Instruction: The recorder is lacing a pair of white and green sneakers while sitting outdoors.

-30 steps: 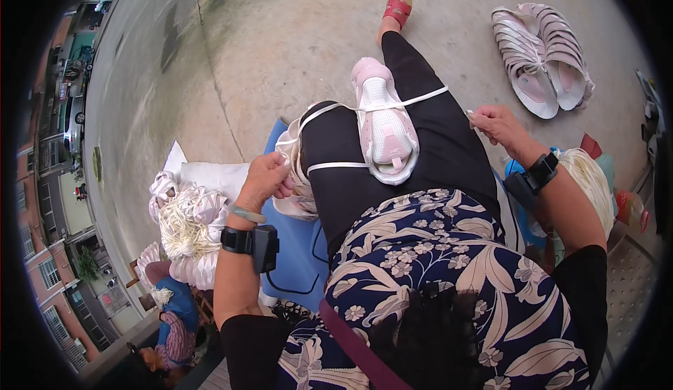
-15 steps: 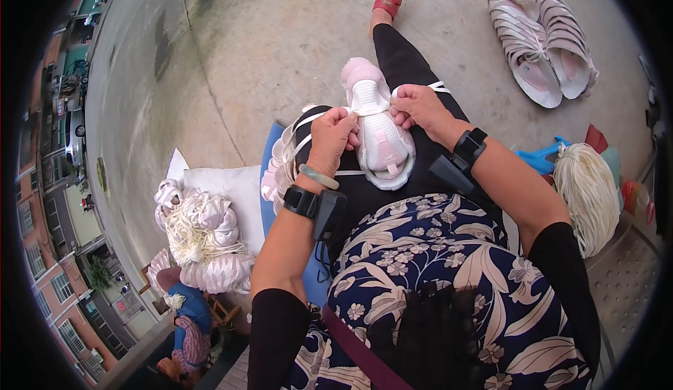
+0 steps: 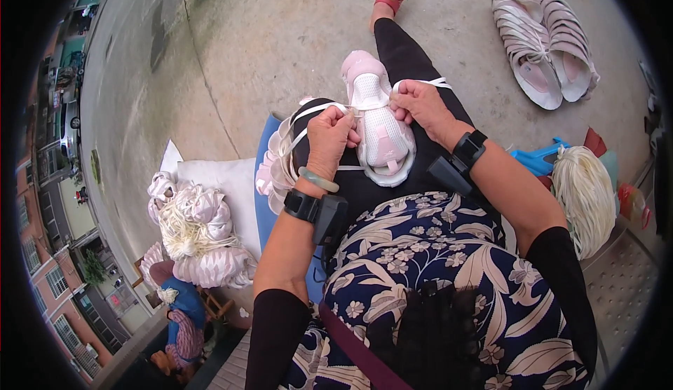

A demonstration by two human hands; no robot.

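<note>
Fingers (image 3: 334, 114) pinched white lace (image 3: 439, 82) on either side of a shoe upper

Head view, the only feed I had: thumb and forefinger of the left hand (image 3: 328, 138) were pressed together on the lace by the left edge of the pink-and-white shoe upper (image 3: 384, 129). The right hand (image 3: 425, 107) pinched lace at the opposite edge, its other fingers curled in. From my distance I judged that this matched grip let both sides be drawn evenly.

The upper lay lengthwise on the lap, rounded pink end outward and looped tab toward the body. The black-clad legs (image 3: 401, 57) seemed to serve as a workbench, so neither hand had to carry its weight. Slack lace trailed over both thighs, probably to stay clear of the fingertips.

Beside the left thigh I saw more pink-and-white pieces (image 3: 270, 169) against a blue surface (image 3: 265, 145), likely put there for a short reach. A heap of pieces and laces (image 3: 193, 215) rested farther left on white sheeting (image 3: 237, 174). On the right, a hank of cream laces (image 3: 585, 201) hung near the elbow, handy to that arm. A tied bundle (image 3: 543, 46) sat well apart on the concrete, perhaps to keep it out of the way.
</note>
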